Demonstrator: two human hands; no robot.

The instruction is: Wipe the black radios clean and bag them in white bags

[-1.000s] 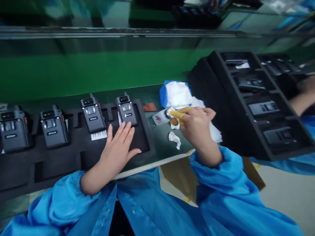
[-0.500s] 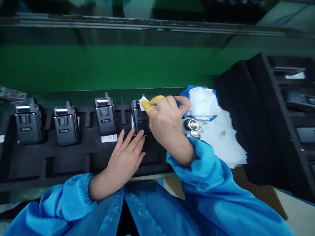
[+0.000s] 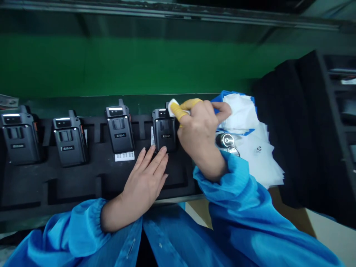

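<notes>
Matte black, boxy handheld radio marked "Riton" (image 3: 164, 134) lies at the right end of the recessed black foam tray (image 3: 75, 185), three matching radios (image 3: 120, 128) to its left. The left hand (image 3: 143, 185), bare and flat, has its fingers extended, not clamped, fingertips at the radio's near edge. The right hand (image 3: 201, 128), wearing yellow finger covers (image 3: 178, 110), pinches a small, soft white wad (image 3: 172, 105) at the radio's far right corner. Fingers partly hide the antenna; wad contact cannot be confirmed. Stacked black foam trays (image 3: 294, 141) are cut off at right.
</notes>
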